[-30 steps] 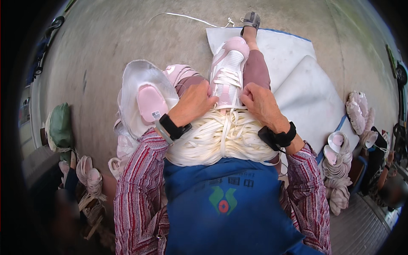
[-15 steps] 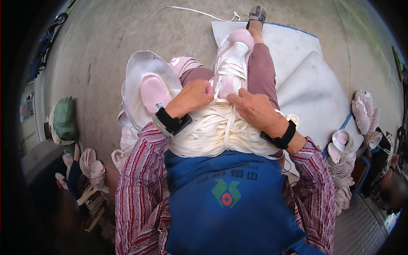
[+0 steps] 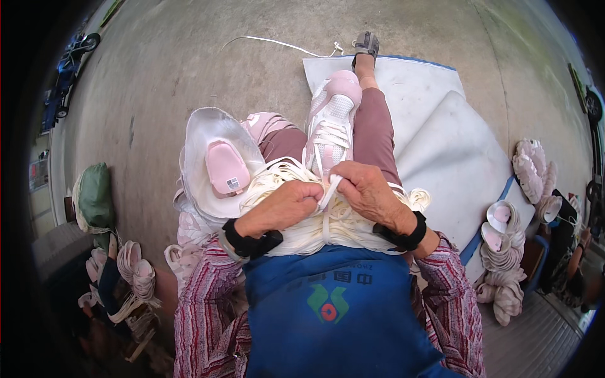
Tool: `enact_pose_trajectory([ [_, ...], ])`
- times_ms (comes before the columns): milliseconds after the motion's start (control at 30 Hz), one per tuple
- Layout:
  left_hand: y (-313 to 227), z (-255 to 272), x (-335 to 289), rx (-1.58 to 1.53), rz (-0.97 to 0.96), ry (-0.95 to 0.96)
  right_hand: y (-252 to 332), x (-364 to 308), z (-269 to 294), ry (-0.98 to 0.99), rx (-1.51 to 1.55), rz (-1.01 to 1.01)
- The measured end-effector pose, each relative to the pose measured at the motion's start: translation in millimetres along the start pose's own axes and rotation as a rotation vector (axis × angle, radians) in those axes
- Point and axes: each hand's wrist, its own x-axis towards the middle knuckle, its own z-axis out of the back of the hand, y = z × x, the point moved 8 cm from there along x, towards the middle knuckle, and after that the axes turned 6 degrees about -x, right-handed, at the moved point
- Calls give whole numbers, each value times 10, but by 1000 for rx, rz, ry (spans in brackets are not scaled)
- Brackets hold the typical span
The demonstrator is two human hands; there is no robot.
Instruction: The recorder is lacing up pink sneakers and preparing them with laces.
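A pink and white shoe upper [image 3: 332, 120] lies lengthwise over my lap, with white lacing crossed on its front. At its near end my left hand [image 3: 283, 205] and my right hand [image 3: 365, 192] are close together, both closed. Between them a white shoelace [image 3: 329, 192] is pinched, its loop end showing at my right fingers. Under my hands a thick bundle of cream laces [image 3: 299, 234] rests on my lap, tied round the middle. Dark bands circle both wrists.
On my left stand nested shoe uppers with a pink insole [image 3: 225, 169] facing up. A white sheet [image 3: 428, 126] covers the floor to my right. Stacked uppers [image 3: 504, 242] lie at the right, more [image 3: 135, 268] at the left near a green sack [image 3: 96, 195]. People sit on both sides.
My hands have come off the shoe's near end toward my body, over the lace bundle, and the lace now shows between them. The whole view has shifted slightly.
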Motion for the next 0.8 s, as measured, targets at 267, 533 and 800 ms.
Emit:
enact_pose_trajectory([
  [267, -133, 324, -59, 202, -259, -479, 180, -141, -82, 38, -99, 115],
  [533, 83, 535, 192, -374, -1, -338, -475, -44, -125, 78, -591, -293],
  [800, 104, 625, 693, 212, 129, -399, -641, 148, -44, -135, -571, -239],
])
